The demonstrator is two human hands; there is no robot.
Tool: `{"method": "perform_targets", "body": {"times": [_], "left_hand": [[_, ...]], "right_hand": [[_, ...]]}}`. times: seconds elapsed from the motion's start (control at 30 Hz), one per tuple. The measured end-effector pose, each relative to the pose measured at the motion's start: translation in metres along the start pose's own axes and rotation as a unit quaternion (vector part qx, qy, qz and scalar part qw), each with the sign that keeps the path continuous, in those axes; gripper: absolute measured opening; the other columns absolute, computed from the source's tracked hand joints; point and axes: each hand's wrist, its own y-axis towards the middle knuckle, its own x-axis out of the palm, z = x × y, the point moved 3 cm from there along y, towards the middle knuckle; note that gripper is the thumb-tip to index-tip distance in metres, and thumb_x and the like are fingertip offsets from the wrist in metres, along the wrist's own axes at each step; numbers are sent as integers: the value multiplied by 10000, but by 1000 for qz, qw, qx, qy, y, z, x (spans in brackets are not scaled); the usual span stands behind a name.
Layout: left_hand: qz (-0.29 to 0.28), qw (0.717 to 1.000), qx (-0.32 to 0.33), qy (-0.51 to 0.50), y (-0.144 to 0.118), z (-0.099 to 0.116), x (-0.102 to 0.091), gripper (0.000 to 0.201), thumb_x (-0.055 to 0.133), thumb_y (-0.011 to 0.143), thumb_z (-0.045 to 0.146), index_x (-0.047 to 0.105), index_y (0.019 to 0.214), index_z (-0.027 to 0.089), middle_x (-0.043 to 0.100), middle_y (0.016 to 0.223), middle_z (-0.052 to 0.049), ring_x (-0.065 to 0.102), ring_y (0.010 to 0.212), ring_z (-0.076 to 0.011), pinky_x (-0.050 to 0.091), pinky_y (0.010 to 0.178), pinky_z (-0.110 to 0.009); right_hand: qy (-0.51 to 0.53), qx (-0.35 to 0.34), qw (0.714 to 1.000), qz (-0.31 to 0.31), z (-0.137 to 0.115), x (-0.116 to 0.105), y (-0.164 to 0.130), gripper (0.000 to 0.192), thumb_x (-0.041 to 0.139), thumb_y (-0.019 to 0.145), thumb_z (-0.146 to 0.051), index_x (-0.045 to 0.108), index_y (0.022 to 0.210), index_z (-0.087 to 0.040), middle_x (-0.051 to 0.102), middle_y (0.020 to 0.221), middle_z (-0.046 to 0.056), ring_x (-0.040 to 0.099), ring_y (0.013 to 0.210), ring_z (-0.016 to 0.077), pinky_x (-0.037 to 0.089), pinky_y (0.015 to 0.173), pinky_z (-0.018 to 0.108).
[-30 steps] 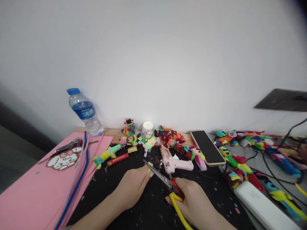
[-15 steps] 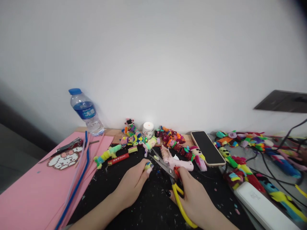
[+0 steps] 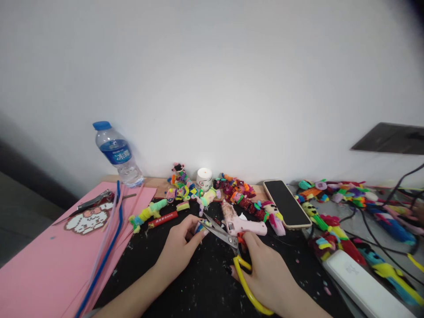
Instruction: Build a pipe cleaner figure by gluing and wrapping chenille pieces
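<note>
Well, head view: we look down at a wooden tabletop [image 3: 155, 183] with a black mat [image 3: 198, 291] on it.
Left hand [image 3: 179, 243]: we pinch the small fuzzy piece [image 3: 202, 227] between thumb and finger.
Fuzzy piece: it is yellow and blue, and we hold it over the middle of the mat, by the scissor tips.
Right hand [image 3: 263, 263]: we grip the scissors [image 3: 229, 239] by their red and yellow handles.
Blades: they are a little apart and point at the piece; we cannot tell if they touch it.
Glue gun [image 3: 248, 227]: it is pink and lies just behind our right hand.
Caterpillar shape [image 3: 149, 215]: it is soft, yellow and green, and lies left of the red stick [image 3: 164, 219].
Cup [image 3: 203, 177]: it is white and sits near the wall [image 3: 212, 88], with bright fuzzy toys [image 3: 238, 190] beside it.
Phone [image 3: 287, 204]: it lies with its dark screen up, to the right of the toys.
Bottle [image 3: 117, 152]: it has a blue cap and stands near the wall, on our left.
Pink paper [image 3: 39, 269]: it lies at our left, with a long blue stem [image 3: 99, 274] on it.
White block [image 3: 366, 280]: it lies at our right.
</note>
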Motion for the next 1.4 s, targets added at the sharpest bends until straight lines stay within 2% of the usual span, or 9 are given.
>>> {"method": "perform_targets", "body": {"times": [0.13,0.37,0.53,0.83,1.4], "left_hand": [[11,1000,-3,13,0,-1,-1,122,517,816,273,553,775,165,541,612,28,519,576,-130,397,571,-226],[16,999,0,37,-1,-1,-2,80,516,789,217,568,751,169,563,601,25,533,582,-138,387,572,-221],[11,998,5,55,-2,-1,-2,80,530,776,212,595,755,172,599,622,16,551,596,-144,386,575,-221],[-5,1000,8,28,-1,-5,-1,83,531,780,217,577,736,163,595,610,18,546,577,-135,396,576,-218],[-41,998,-21,-43,2,-10,4,125,563,767,246,598,701,146,581,593,9,506,539,-120,397,531,-207]], "right_hand": [[-5,0,1000,-5,0,1,-1,296,608,696,-314,485,941,-203,609,937,55,610,742,224,372,595,273],[10,7,1000,-24,0,1,-1,347,624,673,-292,510,989,-204,611,996,68,613,790,230,401,645,278],[27,-4,999,-29,1,0,-1,263,592,699,-280,538,945,-204,626,937,55,607,815,230,407,671,277],[24,-9,1000,-12,1,-2,2,165,626,692,-290,563,820,-207,644,850,28,603,759,203,376,625,245],[-29,-34,999,-16,8,-8,5,223,654,687,-401,551,678,-204,651,711,14,587,639,184,294,536,239]]}}
